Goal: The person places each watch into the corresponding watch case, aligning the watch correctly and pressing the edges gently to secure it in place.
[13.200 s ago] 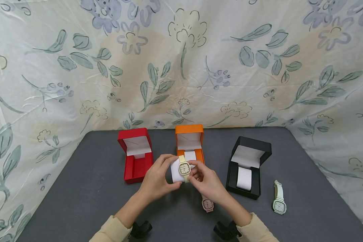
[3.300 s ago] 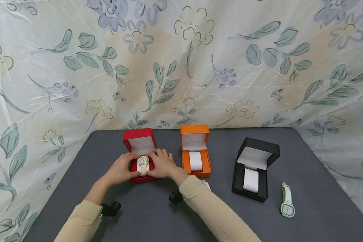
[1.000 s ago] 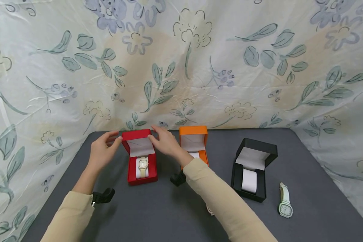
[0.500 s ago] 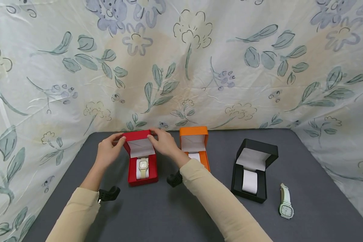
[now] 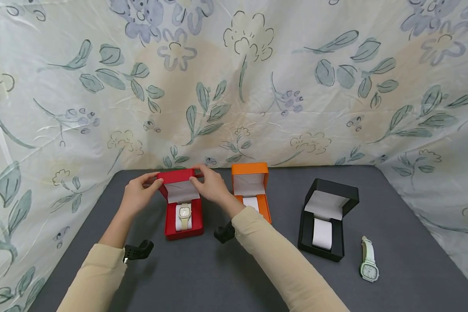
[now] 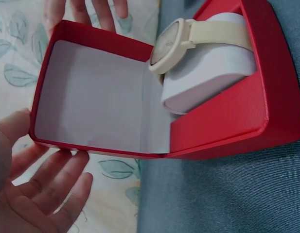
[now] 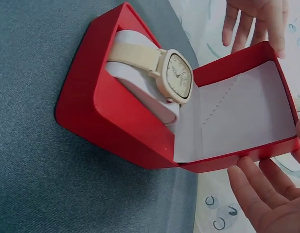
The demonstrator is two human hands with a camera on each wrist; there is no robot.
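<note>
A red watch box stands with its lid up. In its base sits a white cushion with a cream square-faced watch strapped round it, dial up. My left hand pinches the lid's left corner, thumb at the front edge and fingers along the side and behind. The right hand pinches the right corner the same way. In the left wrist view, the left thumb lies against the lid's rim beside the pale lining. The right wrist view shows the right fingers against the lid's side wall.
Right of the red box stands an open orange watch box with a white cushion, partly behind my right forearm. Farther right is an open black watch box, also with a white cushion. A pale green watch lies on the grey table beside it.
Earlier both hands held the cream watch on its cushion near the orange box, then set it into the red box. They have moved up to the lid; a pink watch is now hidden.
</note>
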